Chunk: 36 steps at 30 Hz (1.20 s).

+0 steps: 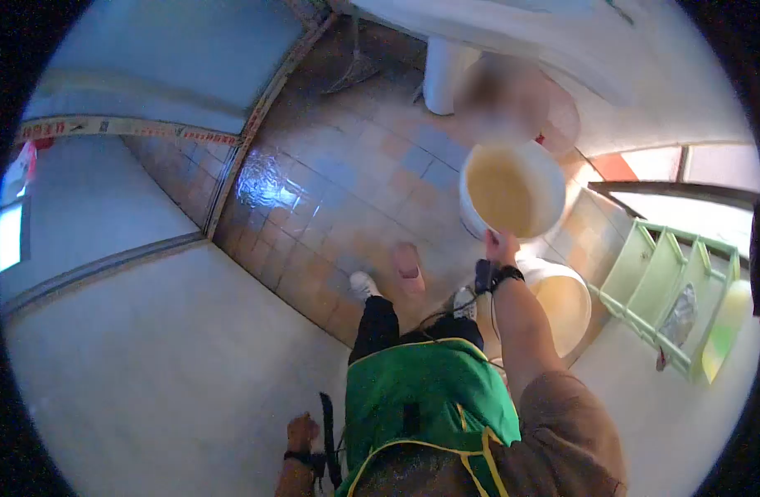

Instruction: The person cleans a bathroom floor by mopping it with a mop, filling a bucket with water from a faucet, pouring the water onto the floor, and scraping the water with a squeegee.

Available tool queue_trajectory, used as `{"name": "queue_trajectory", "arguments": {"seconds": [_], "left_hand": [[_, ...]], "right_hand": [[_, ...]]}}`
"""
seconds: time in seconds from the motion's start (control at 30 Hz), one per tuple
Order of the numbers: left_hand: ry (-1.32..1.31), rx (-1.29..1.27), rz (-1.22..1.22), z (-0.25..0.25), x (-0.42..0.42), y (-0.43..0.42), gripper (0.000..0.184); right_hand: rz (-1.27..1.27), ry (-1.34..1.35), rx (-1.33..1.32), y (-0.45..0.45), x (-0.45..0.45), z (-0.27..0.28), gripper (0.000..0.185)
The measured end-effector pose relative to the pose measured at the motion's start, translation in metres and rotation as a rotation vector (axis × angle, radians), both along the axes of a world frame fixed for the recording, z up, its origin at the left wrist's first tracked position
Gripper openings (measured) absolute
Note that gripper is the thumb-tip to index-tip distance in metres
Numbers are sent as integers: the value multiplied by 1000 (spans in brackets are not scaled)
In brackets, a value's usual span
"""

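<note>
My right hand (502,246), with a black band on its wrist, is closed on the near rim of a large white bucket (552,195). The inside of this bucket looks yellowish; whether it holds liquid I cannot tell. Close under my right forearm stands a second whitish bucket (580,306), partly hidden by the arm. Low on the left, my left hand (302,431) hangs beside my green apron (430,389), its fingers curled in with nothing visible in them. A black strap (327,418) dangles next to it.
Wet tiles (339,195) cover the floor, with a pink slipper (408,269) near my feet. A green rack (666,290) stands at right, a white pedestal basin (446,74) at the back. Blurred round shapes sit beyond the bucket. A framed partition (223,195) borders the left.
</note>
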<state>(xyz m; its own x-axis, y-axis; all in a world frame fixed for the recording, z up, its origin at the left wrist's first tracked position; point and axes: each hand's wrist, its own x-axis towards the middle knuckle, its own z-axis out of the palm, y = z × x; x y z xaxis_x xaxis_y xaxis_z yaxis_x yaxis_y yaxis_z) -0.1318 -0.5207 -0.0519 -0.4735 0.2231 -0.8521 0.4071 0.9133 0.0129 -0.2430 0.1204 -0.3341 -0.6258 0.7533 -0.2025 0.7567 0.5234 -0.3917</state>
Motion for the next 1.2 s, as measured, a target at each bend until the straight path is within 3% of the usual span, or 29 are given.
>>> {"name": "queue_trajectory", "arguments": {"seconds": [0.1, 0.13, 0.17, 0.2, 0.23, 0.27, 0.3, 0.4, 0.47, 0.5, 0.57, 0.63, 0.7, 0.77, 0.83, 0.9, 1.0, 1.1, 1.13, 1.2], "left_hand": [[-374, -163, 189, -5, 48, -25, 14], [-423, -168, 469, -15, 37, -18, 15], [-481, -164, 745, -26, 23, -14, 17], [-542, -161, 1017, -29, 12, -12, 18], [-528, 53, 1438, -33, -7, -14, 20], [-510, 291, 1849, -38, -33, -17, 22], [-484, 546, 2252, -37, -52, -19, 24], [-209, 502, 1414, -14, -129, 0, 32], [-441, 860, 1925, -57, -128, -47, 35], [-594, 1041, 2155, -77, -140, -62, 36], [-505, 907, 2140, -55, -185, -57, 34], [-408, 858, 2102, -33, -218, -53, 32], [-323, 885, 2062, -18, -242, -54, 30], [-215, 900, 2031, -3, -265, -63, 29], [-155, 885, 2067, 7, -293, -68, 25], [-136, 846, 2179, 9, -310, -58, 19], [140, 757, 2158, 23, -342, -31, 15], [-3, 1118, 2218, 20, -352, -17, 17], [259, 832, 2292, 72, -379, 32, 13], [426, 756, 1544, 99, -404, 70, 12]], "right_hand": [[-171, 261, -199, 0, 10, -10, 28], [-134, 451, -7, -5, 12, -27, 25], [-333, 575, -468, -11, 8, -21, 24], [-771, 898, -1000, -17, 3, -12, 25], [-1234, 1058, -1241, -23, -1, -3, 28], [-1323, 1007, -1177, -29, -7, -4, 22], [-1222, 1021, -1159, -39, -17, 27, 19], [-1141, 684, -1409, -50, -39, 54, 11], [-912, 424, -1521, -52, -70, 78, 5], [-672, 323, -1432, -59, -106, 114, 8], [-240, 148, -1183, -68, -175, 185, 16], [265, 296, -1056, -88, -257, 343, 36], [400, 331, -917, -76, -324, 441, 40], [566, 404, -510, -73, -381, 550, 36], [483, 408, -398, -46, -432, 628, 33], [377, 628, -551, 5, -481, 651, 33], [264, 730, -600, 74, -587, 660, 33], [106, 776, -654, 144, -699, 630, 33], [62, 765, -667, 167, -734, 616, 33], [125, 626, -575, 209, -783, 589, 32]]}}
